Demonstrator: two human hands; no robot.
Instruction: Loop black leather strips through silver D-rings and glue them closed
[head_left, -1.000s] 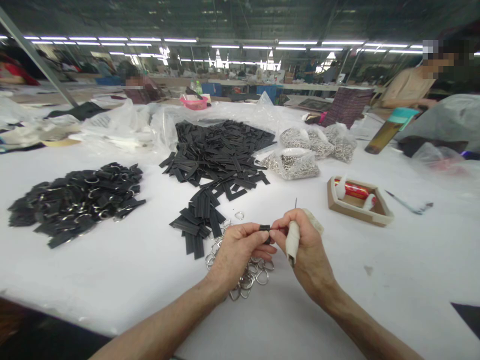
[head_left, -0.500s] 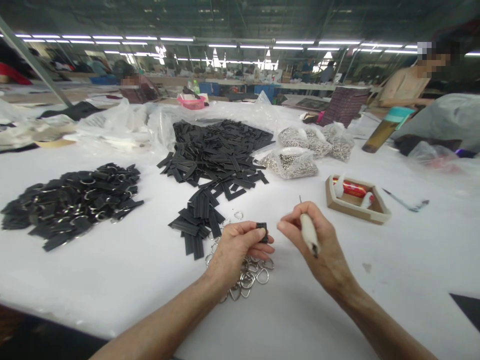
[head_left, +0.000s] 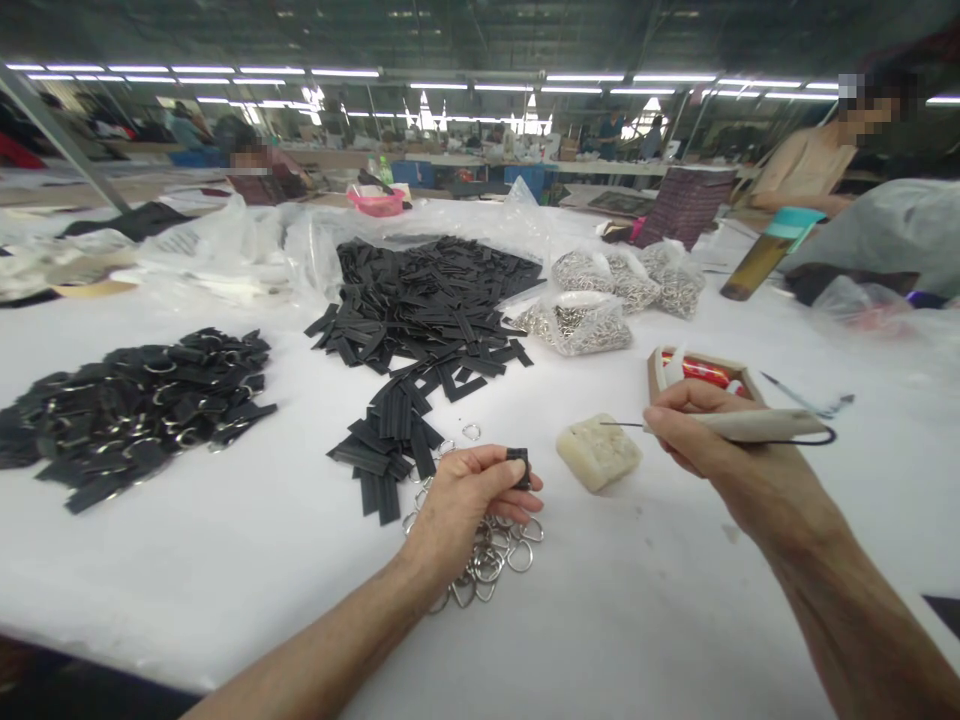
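Observation:
My left hand (head_left: pixel 480 490) pinches a small folded piece of black strap (head_left: pixel 517 467) between thumb and fingers. Below and behind that hand lie loose metal D-rings (head_left: pixel 491 562), partly covered by it. My right hand (head_left: pixel 709 435) grips an awl-like tool (head_left: pixel 757 426) by its off-white handle; a black cord or hook curves at its rear end. The tool's thin metal tip points left, over a yellowish wax-like block (head_left: pixel 598 452) on the table. I cannot tell whether the tip touches the block. Flat black strap pieces (head_left: pixel 394 410) lie left of my left hand.
A large heap of black straps (head_left: pixel 435 290) lies behind. At left is a pile of black straps with D-rings (head_left: pixel 142 405). Clear bags of metal rings (head_left: pixel 577 325) sit at back right. A small box (head_left: pixel 656 375) is partly behind my right hand. A bottle (head_left: pixel 769 255) leans farther right.
My right hand has moved right and turned the tool from nearly upright to about level, tip leftward. The yellowish block now shows. My left hand stays almost in place with the strap piece.

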